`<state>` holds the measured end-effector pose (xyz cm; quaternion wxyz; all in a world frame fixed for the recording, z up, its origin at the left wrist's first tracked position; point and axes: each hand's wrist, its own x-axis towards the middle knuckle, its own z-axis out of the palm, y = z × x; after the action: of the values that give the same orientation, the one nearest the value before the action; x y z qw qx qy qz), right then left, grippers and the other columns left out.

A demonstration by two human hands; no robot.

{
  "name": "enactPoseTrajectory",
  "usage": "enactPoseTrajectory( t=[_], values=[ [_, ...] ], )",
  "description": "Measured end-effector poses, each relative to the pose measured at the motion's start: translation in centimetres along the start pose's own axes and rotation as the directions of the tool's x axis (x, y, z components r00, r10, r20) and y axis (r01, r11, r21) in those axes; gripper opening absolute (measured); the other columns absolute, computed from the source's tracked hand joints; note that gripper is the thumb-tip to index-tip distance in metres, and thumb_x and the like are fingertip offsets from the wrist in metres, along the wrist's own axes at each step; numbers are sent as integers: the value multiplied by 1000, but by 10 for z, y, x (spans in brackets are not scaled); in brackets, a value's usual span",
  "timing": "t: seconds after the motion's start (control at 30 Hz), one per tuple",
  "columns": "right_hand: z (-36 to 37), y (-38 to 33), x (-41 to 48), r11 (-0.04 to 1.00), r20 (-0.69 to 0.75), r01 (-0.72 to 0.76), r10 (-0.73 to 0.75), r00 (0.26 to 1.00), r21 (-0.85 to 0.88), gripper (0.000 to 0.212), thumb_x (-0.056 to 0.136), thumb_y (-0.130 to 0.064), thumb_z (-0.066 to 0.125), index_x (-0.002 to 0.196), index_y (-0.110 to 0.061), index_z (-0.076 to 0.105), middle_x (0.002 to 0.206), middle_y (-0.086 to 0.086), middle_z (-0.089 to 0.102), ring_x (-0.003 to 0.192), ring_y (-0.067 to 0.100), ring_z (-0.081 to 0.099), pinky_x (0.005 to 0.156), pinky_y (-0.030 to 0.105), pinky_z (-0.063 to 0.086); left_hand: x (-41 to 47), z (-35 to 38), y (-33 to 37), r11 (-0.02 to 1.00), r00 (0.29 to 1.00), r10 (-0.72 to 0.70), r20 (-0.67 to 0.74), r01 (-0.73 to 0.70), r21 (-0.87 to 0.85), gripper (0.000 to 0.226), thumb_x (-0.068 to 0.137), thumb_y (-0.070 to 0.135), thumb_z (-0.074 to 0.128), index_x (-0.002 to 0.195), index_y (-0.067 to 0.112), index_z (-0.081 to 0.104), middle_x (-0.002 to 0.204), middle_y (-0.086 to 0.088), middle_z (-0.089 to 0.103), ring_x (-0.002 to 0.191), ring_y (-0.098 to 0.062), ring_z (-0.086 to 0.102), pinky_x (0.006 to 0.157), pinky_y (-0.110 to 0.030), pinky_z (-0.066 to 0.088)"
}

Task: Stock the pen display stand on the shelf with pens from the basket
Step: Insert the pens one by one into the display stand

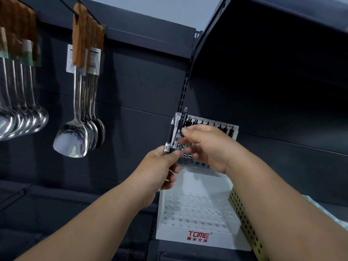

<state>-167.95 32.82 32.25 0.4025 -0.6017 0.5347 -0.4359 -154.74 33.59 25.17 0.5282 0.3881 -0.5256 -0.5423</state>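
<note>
I see steel spatulas [75,136] hanging by wooden handles. Left of them hang ladles [22,121]; far right, a perforated gold divider [244,219].

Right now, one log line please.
left hand holds pens | right hand pinches one pen | stand front holes unfilled

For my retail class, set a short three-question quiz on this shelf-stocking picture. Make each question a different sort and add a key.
1. True or false: the front rows of holes in the white TOME pen display stand hold no pens.
2. While the right hand pinches one pen, what grips the bundle of pens? A) the left hand B) a hook C) nothing
3. Fill in: the hanging steel spatula is to the ______ of the stand.
Key: 1 true; 2 A; 3 left.
</note>
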Motion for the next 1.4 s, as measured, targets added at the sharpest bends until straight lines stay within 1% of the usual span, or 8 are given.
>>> enactPoseTrajectory(
  t=[0.17,0.33,0.57,0.8,0.97,1.17,1.27,1.4],
  values=[
    [-3,6,-5,994,90,-5,-5,996,109,12,96,-17,59,83,-17,59,71,-1,62,58,9,56,50,19,40,-5,5,2,999,999,2,39,-4,51,15,96,31,54,99,21,64,62,2,56,48,-10,47,43,-21,36],
    [-12,4,-3,990,-136,120,-109,985,74,12,96,-17,59,85,-13,60,76,2,65,63,9,58,53,20,46,-2,2,2,998,1000,3,-21,-2,62,17,98,32,52,101,21,65,88,-2,64,80,-16,61,61,-29,52],
    [-37,5,16,932,-411,261,-346,844,-249,13,95,-21,61,92,-9,58,87,19,67,65,18,62,59,37,52,4,-2,-1,999,992,-4,-128,9,33,17,97,30,51,102,20,65,68,-1,56,49,-11,45,46,-23,40],
    [-37,18,38,894,-429,265,-412,804,-362,17,92,-22,64,79,-20,52,86,12,67,83,30,69,69,44,57,13,-2,-3,999,990,23,-137,-16,50,17,97,28,53,101,17,64,71,-3,57,53,-12,49,51,-25,41],
    [-36,25,47,855,-410,261,-456,790,-448,14,94,-24,62,87,-15,53,81,5,63,74,22,62,59,29,46,18,-3,-7,998,991,21,-130,-12,66,17,97,29,52,101,18,64,68,-2,56,51,-11,47,50,-24,40],
    [-32,34,49,852,-369,206,-410,834,-482,20,93,-23,64,87,-6,54,69,7,61,62,23,56,59,39,49,20,-5,-11,998,992,20,-122,-12,69,17,97,28,52,102,18,64,66,-1,54,49,-10,44,47,-24,37],
    [-29,38,49,849,-375,163,-384,844,-502,22,90,-26,67,85,-8,57,77,14,67,73,32,65,67,44,54,21,-5,-12,997,993,19,-118,-10,77,17,97,27,52,102,16,64,65,0,53,49,-10,43,46,-23,37],
    [-27,46,46,819,-350,86,-334,875,-567,27,90,-32,67,75,-14,54,63,2,56,57,19,52,53,30,41,19,-2,-11,998,993,16,-115,-8,67,17,98,25,51,103,14,63,60,2,48,47,-10,40,43,-22,34]
  ],
)
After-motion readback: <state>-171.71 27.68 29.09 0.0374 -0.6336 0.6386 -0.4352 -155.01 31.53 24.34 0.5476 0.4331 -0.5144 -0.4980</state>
